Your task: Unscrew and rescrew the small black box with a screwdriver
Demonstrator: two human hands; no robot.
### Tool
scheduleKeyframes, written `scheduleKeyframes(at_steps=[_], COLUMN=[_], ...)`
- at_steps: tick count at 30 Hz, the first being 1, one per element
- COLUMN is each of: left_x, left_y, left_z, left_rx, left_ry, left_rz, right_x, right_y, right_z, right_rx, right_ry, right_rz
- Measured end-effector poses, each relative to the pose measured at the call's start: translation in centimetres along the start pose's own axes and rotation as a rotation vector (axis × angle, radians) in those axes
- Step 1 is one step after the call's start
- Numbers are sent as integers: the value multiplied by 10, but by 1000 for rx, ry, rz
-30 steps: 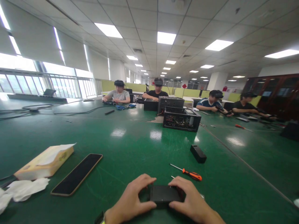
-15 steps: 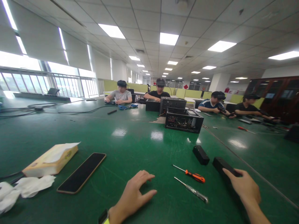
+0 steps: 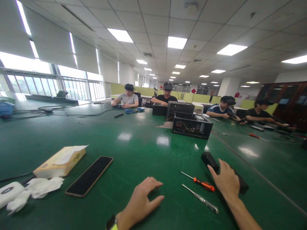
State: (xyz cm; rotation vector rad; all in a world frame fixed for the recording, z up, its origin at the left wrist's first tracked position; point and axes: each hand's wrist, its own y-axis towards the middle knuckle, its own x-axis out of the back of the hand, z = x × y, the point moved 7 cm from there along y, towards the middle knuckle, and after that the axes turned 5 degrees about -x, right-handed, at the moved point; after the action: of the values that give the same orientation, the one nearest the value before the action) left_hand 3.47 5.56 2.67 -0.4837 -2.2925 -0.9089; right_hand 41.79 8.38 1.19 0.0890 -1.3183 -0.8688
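Observation:
My left hand (image 3: 143,198) is open over the green table (image 3: 134,153), fingers and thumb apart, with nothing in it. My right hand (image 3: 226,182) is also open, its thumb and fingers spread around the near end of a small black block (image 3: 209,159); whether they touch it I cannot tell. A longer black bar (image 3: 241,182) lies just right of that hand, which partly covers it. Left of the right hand lie an orange-and-black screwdriver (image 3: 203,185) and, nearer me, a screwdriver with a clear handle (image 3: 207,204).
A phone (image 3: 90,177), a tissue pack (image 3: 59,161) and crumpled tissues (image 3: 44,187) lie at left. Black computer cases (image 3: 192,126) stand farther back. Several people sit across the table. Cables (image 3: 48,110) run along the far left, and another screwdriver (image 3: 255,136) lies far right.
My right hand has let go of the longer black bar and moved left to the small black block. My left hand keeps its pose. The view has shifted slightly.

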Motion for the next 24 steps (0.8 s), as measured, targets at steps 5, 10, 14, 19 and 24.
scheduleKeyframes(at_steps=[5,10,14,19,24], left_x=[0,0,7,16,7], left_y=[-2,0,1,-1,2], left_z=[1,1,1,1,-2], left_rx=[5,-9,-28,-21,27], left_ry=[5,12,16,69,112], left_rz=[7,2,-68,-144,-3], right_x=[-21,-3,16,34,36], right_y=[8,10,-19,-99,-130], right_z=[-10,-8,38,122,141], right_rx=[-68,-27,177,579,678], right_ry=[158,296,572,688,687], right_rz=[110,34,149,601,786])
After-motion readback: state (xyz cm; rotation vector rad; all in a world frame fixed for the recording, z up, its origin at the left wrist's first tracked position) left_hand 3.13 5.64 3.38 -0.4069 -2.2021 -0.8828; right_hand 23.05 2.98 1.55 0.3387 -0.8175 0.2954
